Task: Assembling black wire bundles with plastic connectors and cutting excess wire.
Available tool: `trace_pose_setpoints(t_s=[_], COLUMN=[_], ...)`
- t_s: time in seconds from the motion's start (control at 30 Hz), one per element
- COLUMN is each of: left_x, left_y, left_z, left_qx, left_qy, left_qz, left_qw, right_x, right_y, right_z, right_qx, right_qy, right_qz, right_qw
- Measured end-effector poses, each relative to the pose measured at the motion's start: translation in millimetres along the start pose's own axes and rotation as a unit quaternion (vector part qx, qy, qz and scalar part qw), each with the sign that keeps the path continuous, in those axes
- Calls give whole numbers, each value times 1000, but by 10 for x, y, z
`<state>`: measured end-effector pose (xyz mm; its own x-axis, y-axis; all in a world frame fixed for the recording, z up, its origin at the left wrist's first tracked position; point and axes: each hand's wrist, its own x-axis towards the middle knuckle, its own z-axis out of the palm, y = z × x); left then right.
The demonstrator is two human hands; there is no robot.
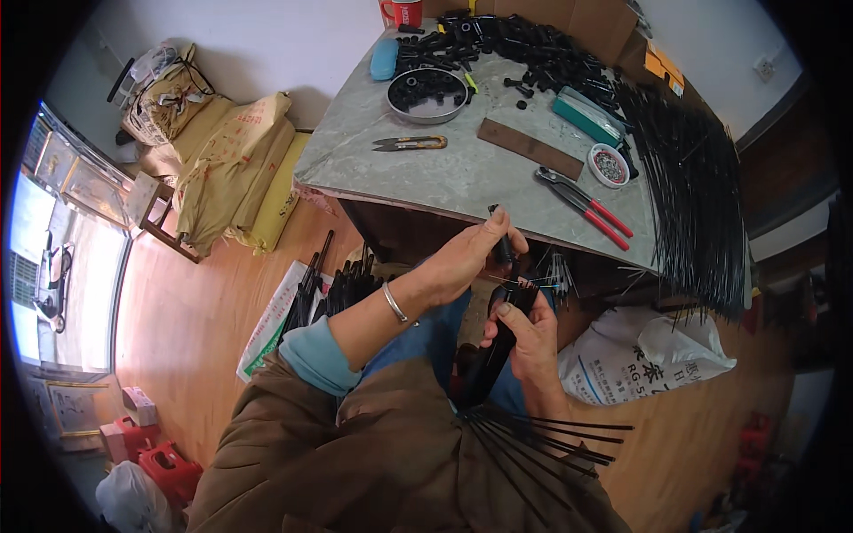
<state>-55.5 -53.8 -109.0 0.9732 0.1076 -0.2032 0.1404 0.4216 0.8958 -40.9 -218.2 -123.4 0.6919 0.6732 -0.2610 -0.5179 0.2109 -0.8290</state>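
Note:
Above my lap, my right hand (530,342) is closed round a black folded umbrella (484,369), thumb on top. Its thin black ribs (551,435) fan out over my thigh toward the lower right. My left hand (471,258), with a silver bangle at the wrist, grips a short black cylindrical piece (505,251) at the umbrella's upper end, just in front of the table edge. Fine metal wires (558,275) stick out beside the fingers. Whether the black piece is joined to the umbrella is hidden by my fingers.
On the grey table (355,169) lie thread snips (410,143), red-handled pliers (586,209), a brown bar (530,148), a metal bowl (426,115) of black parts and a small tub (609,166). Black rods (693,186) overhang the right edge. A white sack (635,360) stands below.

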Motion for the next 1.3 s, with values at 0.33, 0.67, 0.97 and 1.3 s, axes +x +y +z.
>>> trace_pose_setpoints(t_s=[0.33, 0.67, 0.97, 1.3], left_x=[80, 26, 33, 25], left_y=[25, -22, -43, -91], left_z=[50, -50, -143, -171], left_qx=[-26, 43, -7, 28], left_qy=[14, -18, -44, -35], left_qz=[11, 33, 32, 34], left_qw=[1000, 998, 998, 998], right_x=[-6, 36, 74, 113], right_y=[17, 63, 27, 53], right_z=[57, 10, 25, 16], right_qx=[-32, -16, -6, -3], right_qy=[6, 7, 10, 2], right_qz=[0, -5, 5, 11], right_qw=[999, 1000, 1000, 1000])
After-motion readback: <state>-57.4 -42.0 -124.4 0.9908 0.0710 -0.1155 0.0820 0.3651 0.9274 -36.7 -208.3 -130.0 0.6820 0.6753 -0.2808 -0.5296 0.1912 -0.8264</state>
